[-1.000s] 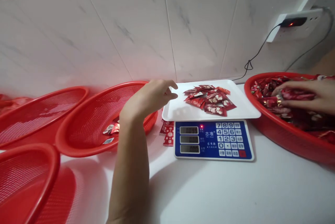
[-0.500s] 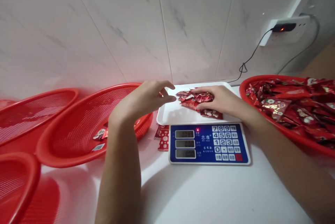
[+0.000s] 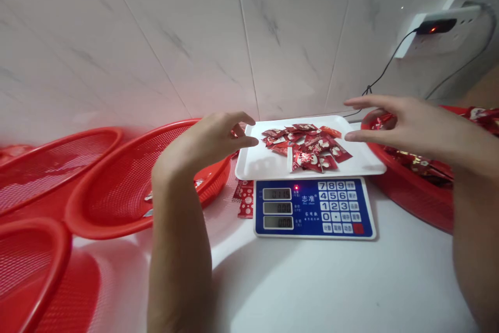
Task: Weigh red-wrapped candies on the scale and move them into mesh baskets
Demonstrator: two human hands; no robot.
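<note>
Several small red wrapped packets (image 3: pixel 307 146) lie in a loose heap on the white tray (image 3: pixel 265 169) of a digital scale (image 3: pixel 312 209). At the tray's left edge my left hand (image 3: pixel 212 141) hovers, thumb and fingers apart, with nothing between them. My right hand (image 3: pixel 405 125) is beyond the tray's right side, over the rim of a red basket (image 3: pixel 405 192) full of similar packets. Its thumb and fingers are spread and hold nothing. The scale's top display seems to read 0.115.
Red mesh baskets (image 3: pixel 101 192) stand on the left, one with a few packets inside. Spotted red packets (image 3: pixel 245 200) lie left of the scale on the white table (image 3: pixel 304 281). A black plug (image 3: pixel 435 26) with a thin cable sits in the wall socket.
My right hand has let go of the packets on the tray and moved right toward the full basket. The packets now lie spread out, and the display reading has risen.
</note>
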